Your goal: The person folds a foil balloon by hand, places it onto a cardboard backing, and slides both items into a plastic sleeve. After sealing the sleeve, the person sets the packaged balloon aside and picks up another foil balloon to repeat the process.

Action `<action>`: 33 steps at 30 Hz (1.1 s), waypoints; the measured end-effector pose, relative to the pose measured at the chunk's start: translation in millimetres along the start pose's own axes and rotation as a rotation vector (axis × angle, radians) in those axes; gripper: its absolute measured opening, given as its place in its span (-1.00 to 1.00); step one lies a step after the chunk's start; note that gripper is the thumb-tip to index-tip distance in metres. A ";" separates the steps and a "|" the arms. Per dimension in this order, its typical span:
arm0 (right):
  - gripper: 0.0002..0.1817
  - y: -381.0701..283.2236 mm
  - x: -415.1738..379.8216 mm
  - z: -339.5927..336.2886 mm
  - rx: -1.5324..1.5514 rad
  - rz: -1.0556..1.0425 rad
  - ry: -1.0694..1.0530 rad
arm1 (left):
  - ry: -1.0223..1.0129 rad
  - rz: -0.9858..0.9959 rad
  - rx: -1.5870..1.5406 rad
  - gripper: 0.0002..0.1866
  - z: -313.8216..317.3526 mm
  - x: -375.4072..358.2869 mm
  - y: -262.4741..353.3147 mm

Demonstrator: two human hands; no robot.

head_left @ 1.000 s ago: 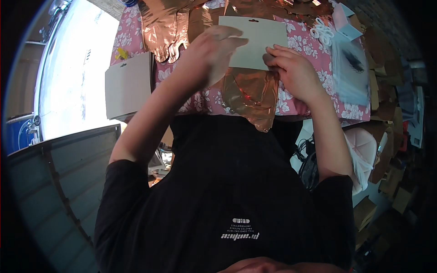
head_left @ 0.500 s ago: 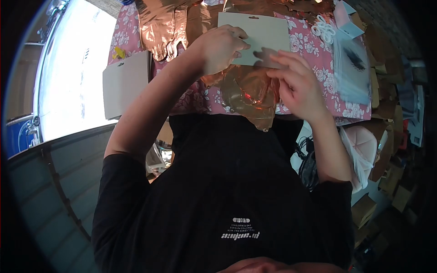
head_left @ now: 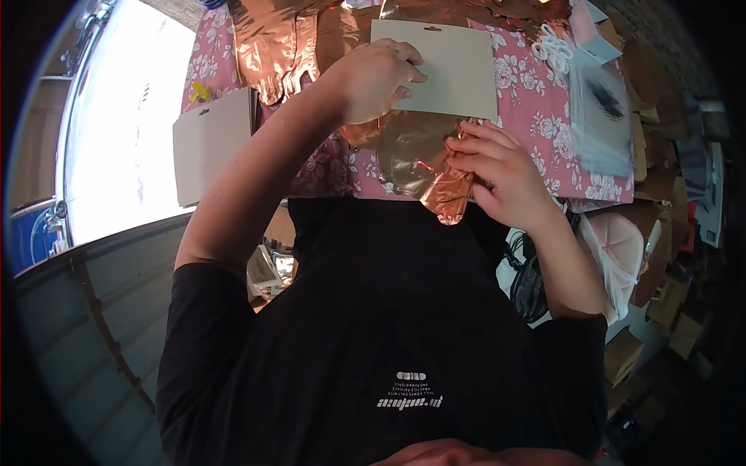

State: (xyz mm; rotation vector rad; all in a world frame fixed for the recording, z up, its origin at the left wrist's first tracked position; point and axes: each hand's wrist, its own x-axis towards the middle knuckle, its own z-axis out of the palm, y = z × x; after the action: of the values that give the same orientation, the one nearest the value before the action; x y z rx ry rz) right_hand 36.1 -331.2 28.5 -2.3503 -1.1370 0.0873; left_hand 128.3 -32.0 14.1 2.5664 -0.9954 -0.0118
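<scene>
A beige card (head_left: 454, 66) with a hang slot in its top edge lies on the flowered cloth. My left hand (head_left: 381, 78) presses on the card's left part with bent fingers, holding it down. From under the card's lower edge comes a flat copper-coloured foil balloon (head_left: 412, 151), its end reaching past the table edge. My right hand (head_left: 497, 167) pinches the balloon's right side, where the foil is folded over. Part of the balloon is hidden beneath the card.
More copper foil balloons (head_left: 276, 43) lie at the back left. Another slotted card (head_left: 210, 144) rests at the table's left edge. White cord loops (head_left: 553, 48), a small box (head_left: 595, 35) and clear plastic bags (head_left: 602, 124) are on the right.
My right hand has moved slightly down and closed on the foil. The balloon's right side is now folded inward, showing its brighter copper face. My left hand stays on the card.
</scene>
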 end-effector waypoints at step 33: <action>-0.48 80.8 59.1 -3.5 0.463 0.562 0.139 | -0.064 0.072 -0.283 -0.74 -5.7 0.7 -59.0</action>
State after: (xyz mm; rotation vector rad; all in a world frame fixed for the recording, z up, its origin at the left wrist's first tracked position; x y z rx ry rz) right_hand 132.7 -329.8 2.2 -2.1366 -0.3149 0.3401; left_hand 167.9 9.3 -1.5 2.2847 -1.0285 -0.2026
